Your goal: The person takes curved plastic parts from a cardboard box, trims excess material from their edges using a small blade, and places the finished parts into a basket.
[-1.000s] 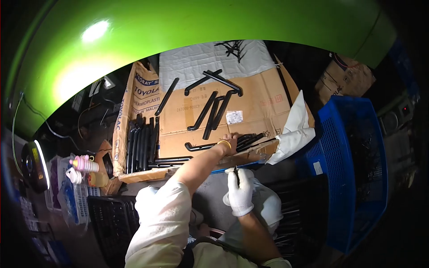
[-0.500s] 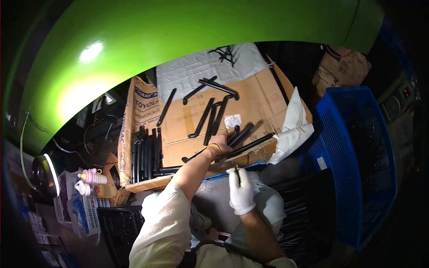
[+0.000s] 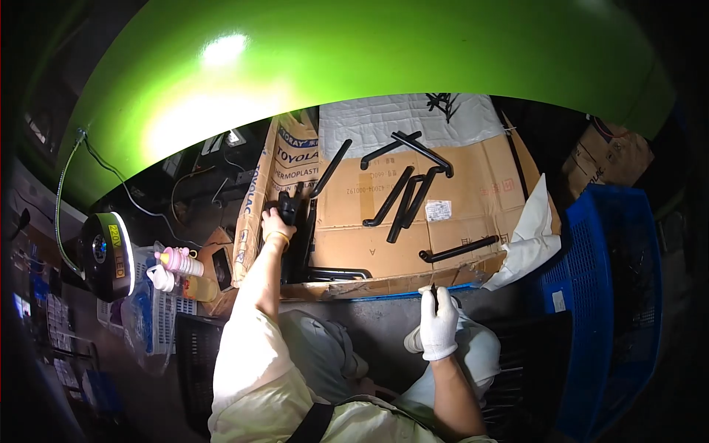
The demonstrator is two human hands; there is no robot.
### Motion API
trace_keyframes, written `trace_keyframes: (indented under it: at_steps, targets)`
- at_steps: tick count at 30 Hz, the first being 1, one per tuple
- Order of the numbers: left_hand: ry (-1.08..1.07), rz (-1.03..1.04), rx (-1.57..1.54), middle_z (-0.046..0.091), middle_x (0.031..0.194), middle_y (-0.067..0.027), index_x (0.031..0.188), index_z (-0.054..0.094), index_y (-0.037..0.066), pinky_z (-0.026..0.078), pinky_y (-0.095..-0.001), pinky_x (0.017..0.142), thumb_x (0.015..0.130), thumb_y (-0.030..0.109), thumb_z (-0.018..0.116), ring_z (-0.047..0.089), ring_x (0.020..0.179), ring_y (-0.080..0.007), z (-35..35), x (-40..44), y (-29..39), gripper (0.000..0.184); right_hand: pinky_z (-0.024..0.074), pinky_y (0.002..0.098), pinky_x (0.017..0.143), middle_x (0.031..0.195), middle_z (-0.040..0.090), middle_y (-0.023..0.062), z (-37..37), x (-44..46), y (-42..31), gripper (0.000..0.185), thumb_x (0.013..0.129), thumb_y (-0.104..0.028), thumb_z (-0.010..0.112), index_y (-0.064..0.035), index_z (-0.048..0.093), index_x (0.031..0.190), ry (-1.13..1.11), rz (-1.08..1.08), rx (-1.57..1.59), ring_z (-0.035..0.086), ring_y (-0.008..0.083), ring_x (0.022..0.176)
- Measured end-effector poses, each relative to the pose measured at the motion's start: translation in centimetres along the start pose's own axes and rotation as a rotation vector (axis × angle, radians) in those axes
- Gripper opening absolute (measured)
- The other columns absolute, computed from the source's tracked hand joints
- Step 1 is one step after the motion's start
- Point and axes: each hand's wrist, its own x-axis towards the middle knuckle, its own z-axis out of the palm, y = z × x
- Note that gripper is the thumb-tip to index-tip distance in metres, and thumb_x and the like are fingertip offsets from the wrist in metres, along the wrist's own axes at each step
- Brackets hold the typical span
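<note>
My bare left hand (image 3: 278,225), with a yellow band at the wrist, is closed on black tubes (image 3: 288,205) at the left side of the cardboard (image 3: 340,247), over the row of tubes there. In front of the cardboard's near edge, my white-gloved right hand (image 3: 439,323) grips a small dark tool, mostly hidden by the fingers. Bent black tubes (image 3: 402,203) lie scattered mid-cardboard, and two more (image 3: 406,148) cross behind them. A single bent tube (image 3: 461,249) rests near the front right edge.
A green curved surface (image 3: 384,44) overhangs the back. Blue crates (image 3: 591,295) stand at the right. Left are a ring lamp (image 3: 111,255), pink-and-white bottles (image 3: 181,262) and a white basket (image 3: 164,328). White cloth (image 3: 528,236) hangs over the right corner.
My left hand has gone from the front right of the cardboard to the left row, carrying black tubes. The view has shifted. My right hand keeps its grip on the tool.
</note>
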Motion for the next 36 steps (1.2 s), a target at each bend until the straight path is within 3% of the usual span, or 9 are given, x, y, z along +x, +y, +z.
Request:
trace_keyframes:
  at_steps: [5,6,8,10,12,15,24,30,36]
  targets:
    - [0.274,0.101,0.194,0.041,0.137,-0.0100,0.134,0.042,0.012,0.039,-0.0429,0.101,0.062,0.015,0.080,0.041,0.125,-0.0302,3.4,-3.2,-0.1,0.081,0.0471,0.0406,0.063,0.080,0.063,0.0189,0.4,-0.1,0.4,0.013,0.093,-0.015,0.056,-0.0031,0.060,0.090,-0.007,-0.006,-0.036,0.062,0.0361,0.074]
    - [0.332,0.311,0.220,0.041,0.137,-0.0093,0.135,0.043,0.013,0.035,-0.0446,0.103,0.063,0.015,0.079,0.041,0.125,-0.0294,3.7,-3.5,0.2,0.080,0.0470,0.0410,0.064,0.080,0.063,0.0191,0.4,0.0,0.3,0.013,0.093,-0.015,0.056,-0.0031,0.060,0.091,-0.014,0.016,-0.043,0.062,0.0367,0.074]
    - [0.225,0.767,0.103,0.042,0.138,-0.0101,0.132,0.048,0.013,0.036,-0.0451,0.103,0.064,0.019,0.081,0.038,0.129,-0.0314,1.7,-5.9,2.5,0.076,0.0467,0.0414,0.064,0.080,0.062,0.0192,0.4,0.0,0.4,0.014,0.093,-0.016,0.056,-0.0031,0.060,0.091,-0.021,0.042,-0.050,0.061,0.0374,0.074]
    - [-0.306,0.929,0.214,0.042,0.138,-0.0124,0.124,0.055,0.011,0.039,-0.0440,0.099,0.064,0.028,0.083,0.042,0.126,-0.0329,2.4,-6.9,3.6,0.069,0.0464,0.0416,0.063,0.080,0.062,0.0192,0.4,0.1,0.6,0.015,0.093,-0.017,0.056,-0.0030,0.060,0.090,-0.024,0.047,-0.053,0.061,0.0378,0.074]
    - [-0.907,0.913,0.257,0.050,0.133,-0.0140,0.122,0.057,0.009,0.043,-0.0416,0.095,0.063,0.039,0.084,0.051,0.116,-0.0340,4.2,-5.9,3.6,0.072,0.0461,0.0416,0.063,0.079,0.062,0.0194,0.3,0.0,0.6,0.015,0.093,-0.017,0.056,-0.0025,0.059,0.090,-0.040,0.054,-0.065,0.061,0.0378,0.073]
    - [-1.125,0.851,0.434,0.060,0.124,-0.0140,0.123,0.058,0.009,0.046,-0.0392,0.093,0.064,0.042,0.082,0.059,0.108,-0.0333,6.3,-4.8,4.0,0.071,0.0453,0.0420,0.061,0.077,0.061,0.0197,0.2,0.2,0.5,0.017,0.093,-0.017,0.057,-0.0019,0.058,0.087,-0.007,0.006,-0.044,0.060,0.0385,0.071]
    - [-1.161,0.850,0.493,0.059,0.127,-0.0171,0.130,0.055,0.006,0.044,-0.0386,0.097,0.073,0.037,0.073,0.057,0.116,-0.0300,6.3,-5.2,4.2,0.068,0.0431,0.0436,0.056,0.070,0.060,0.0211,-0.3,0.1,0.7,0.021,0.093,-0.019,0.058,-0.0013,0.055,0.082,0.047,-0.077,-0.081,0.058,0.0407,0.066]
    - [-1.379,0.287,0.211,0.050,0.139,-0.0157,0.137,0.049,0.005,0.036,-0.0412,0.105,0.073,0.054,0.076,0.046,0.128,-0.0290,1.8,-7.4,5.4,0.085,0.0423,0.0440,0.053,0.070,0.059,0.0214,-0.4,0.1,0.9,0.020,0.093,-0.019,0.058,-0.0024,0.055,0.082,0.049,-0.089,-0.092,0.058,0.0412,0.065]
    - [-1.521,0.512,0.195,0.054,0.133,-0.0138,0.134,0.051,0.005,0.037,-0.0424,0.105,0.070,0.049,0.079,0.047,0.126,-0.0281,5.0,-4.9,2.7,0.083,0.0431,0.0440,0.054,0.072,0.059,0.0217,-0.1,0.0,1.4,0.020,0.093,-0.019,0.058,-0.0025,0.055,0.083,0.048,-0.084,-0.100,0.058,0.0412,0.067]
